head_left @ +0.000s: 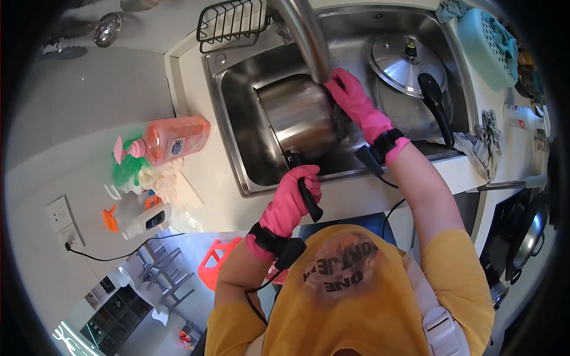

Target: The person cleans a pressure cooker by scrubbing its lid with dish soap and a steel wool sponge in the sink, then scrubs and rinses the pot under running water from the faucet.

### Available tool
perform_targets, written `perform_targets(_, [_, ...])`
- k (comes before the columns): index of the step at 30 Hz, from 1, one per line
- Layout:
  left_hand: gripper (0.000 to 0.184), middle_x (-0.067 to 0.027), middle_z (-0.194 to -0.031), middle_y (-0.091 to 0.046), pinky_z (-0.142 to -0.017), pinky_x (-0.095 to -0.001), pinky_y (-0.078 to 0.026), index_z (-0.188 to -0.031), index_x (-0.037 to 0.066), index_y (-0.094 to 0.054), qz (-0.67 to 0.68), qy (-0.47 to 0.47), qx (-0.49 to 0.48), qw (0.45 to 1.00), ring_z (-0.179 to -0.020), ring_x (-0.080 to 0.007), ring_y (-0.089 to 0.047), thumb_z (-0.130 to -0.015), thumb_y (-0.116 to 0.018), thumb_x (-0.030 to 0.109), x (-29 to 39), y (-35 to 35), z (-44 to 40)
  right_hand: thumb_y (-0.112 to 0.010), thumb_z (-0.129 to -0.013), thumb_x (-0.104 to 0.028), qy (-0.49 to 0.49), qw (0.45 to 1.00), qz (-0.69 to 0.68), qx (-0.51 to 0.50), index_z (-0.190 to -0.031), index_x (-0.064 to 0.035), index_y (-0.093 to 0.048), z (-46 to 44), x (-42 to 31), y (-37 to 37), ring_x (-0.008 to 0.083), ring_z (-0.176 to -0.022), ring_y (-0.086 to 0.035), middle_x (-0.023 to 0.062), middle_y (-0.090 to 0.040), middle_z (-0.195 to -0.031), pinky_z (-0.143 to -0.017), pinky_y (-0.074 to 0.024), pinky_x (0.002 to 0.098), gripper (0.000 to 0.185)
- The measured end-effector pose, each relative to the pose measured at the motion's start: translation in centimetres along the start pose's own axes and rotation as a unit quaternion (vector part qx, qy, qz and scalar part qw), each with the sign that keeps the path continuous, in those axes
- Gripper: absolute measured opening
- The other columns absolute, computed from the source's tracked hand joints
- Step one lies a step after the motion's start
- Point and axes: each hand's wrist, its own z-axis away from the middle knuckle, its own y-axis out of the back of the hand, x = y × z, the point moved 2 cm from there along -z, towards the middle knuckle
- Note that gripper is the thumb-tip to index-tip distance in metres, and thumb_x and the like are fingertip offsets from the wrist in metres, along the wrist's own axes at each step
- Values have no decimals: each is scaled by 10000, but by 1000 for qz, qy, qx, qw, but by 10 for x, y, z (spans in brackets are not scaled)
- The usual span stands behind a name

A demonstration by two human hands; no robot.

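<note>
A stainless steel pot [297, 115] lies tilted on its side in the sink, its open mouth toward the left. My left hand [291, 199], in a pink rubber glove, is closed around the pot's black handle [310, 199] at the front rim of the sink. My right hand [359, 107], gloved in pink too, is at the pot's base just beside the faucet [306, 38]. Its fingers are curled, with a small dark patch between them; what they hold, if anything, is hidden. Wet suds show along the pot's base below that hand.
A pot lid [404, 65] and a long black handle [436, 110] lie in the sink's right side. Left on the counter stands a pink soap bottle [175, 139]. A wire rack [231, 26] is behind. Rags [487, 148] and a pale blue basket [484, 50] are at the right.
</note>
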Motion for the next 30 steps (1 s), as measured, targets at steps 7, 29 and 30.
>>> perform_targets(7, [168, 85, -604, -465, -495, -206, -381, -771, 86, -516, 127, 59, -112, 984, -477, -45, -420, -901, -621, 65, 7, -16, 10, -616, -932, -178, 133, 986, 88, -54, -1205, -80, -632, -26, -57, 35, 244, -880, -639, 114, -683, -972, -818, -512, 352, 290])
perform_targets(29, [245, 88, -622, -442, -492, -177, -360, -721, 129, -461, -2, -33, -104, 994, -521, -23, -440, -922, -578, 50, -8, -53, 26, -556, -866, -197, 67, 928, 178, -319, -1234, -194, -584, -129, -75, 4, 343, -1088, -621, 164, -656, -1116, -887, -489, 448, 369])
perform_targets(30, [239, 84, -625, -447, -489, -174, -372, -726, 123, -463, 9, -35, -119, 992, -520, -25, -445, -920, -579, 44, -8, -59, 23, -558, -871, -196, 96, 924, 198, -314, -1240, -193, -585, -130, -70, 6, 345, -1090, -619, 170, -653, -1122, -893, -488, 446, 370])
